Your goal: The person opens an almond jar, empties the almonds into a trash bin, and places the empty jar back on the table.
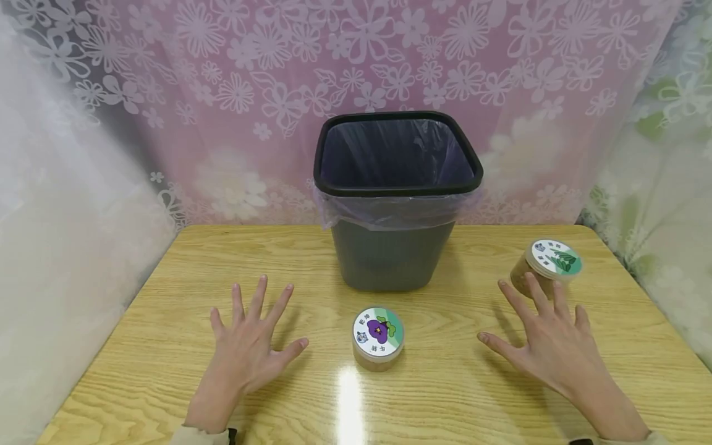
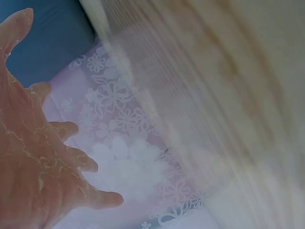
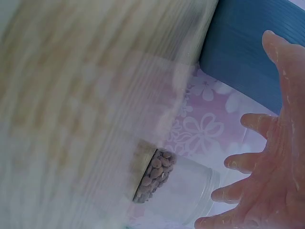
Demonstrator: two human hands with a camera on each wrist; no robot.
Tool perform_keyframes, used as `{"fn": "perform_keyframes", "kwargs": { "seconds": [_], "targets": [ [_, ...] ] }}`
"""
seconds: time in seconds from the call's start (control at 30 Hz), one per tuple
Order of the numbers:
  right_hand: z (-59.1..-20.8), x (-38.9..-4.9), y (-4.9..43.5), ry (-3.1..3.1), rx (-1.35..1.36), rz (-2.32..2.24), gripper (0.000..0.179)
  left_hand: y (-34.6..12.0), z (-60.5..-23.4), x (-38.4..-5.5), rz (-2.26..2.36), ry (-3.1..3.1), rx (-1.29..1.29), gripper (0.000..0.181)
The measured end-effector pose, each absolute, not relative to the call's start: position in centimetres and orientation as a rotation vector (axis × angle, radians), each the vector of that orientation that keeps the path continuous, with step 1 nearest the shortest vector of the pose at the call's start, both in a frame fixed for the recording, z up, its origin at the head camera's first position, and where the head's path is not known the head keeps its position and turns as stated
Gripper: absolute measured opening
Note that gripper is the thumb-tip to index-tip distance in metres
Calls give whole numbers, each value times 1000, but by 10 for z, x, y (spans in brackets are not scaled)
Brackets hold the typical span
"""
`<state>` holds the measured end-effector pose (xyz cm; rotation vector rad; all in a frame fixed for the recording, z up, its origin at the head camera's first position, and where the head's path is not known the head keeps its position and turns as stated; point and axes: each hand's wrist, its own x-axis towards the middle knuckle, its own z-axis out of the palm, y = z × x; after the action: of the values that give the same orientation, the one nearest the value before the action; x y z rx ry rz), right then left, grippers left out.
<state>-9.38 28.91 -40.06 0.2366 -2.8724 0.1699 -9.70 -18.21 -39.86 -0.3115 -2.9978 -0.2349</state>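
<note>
My left hand (image 1: 250, 349) is held with fingers spread over the left side of the table, holding nothing. Over on the right, my right hand (image 1: 556, 349) is spread the same way, its fingertips just in front of a round lidded jar (image 1: 556, 258) with green pods on its label. The right wrist view shows that clear jar (image 3: 183, 188) part filled with brown seed-like pieces. Between the hands stands a second small jar (image 1: 378, 337), its lid printed with a purple flower. Neither hand appears to grip a jar.
A dark waste bin (image 1: 389, 253) with a black rim and a purplish liner bag stands at the back middle of the wooden table (image 1: 222, 253). Behind it hangs a pink floral curtain (image 1: 250, 123), with pale sheeting at both sides.
</note>
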Motion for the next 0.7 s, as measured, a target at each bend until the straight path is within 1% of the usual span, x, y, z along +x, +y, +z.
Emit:
{"fn": "perform_keyframes", "kwargs": {
  "seconds": [0.3,0.7],
  "targets": [
    [-396,-95,283,-2877,280,175,98,-180,-401,-100,-277,-2981,-367,87],
    [-389,-100,266,-2932,448,272,90,-172,-401,-103,-417,-3014,-461,89]
  ]
}}
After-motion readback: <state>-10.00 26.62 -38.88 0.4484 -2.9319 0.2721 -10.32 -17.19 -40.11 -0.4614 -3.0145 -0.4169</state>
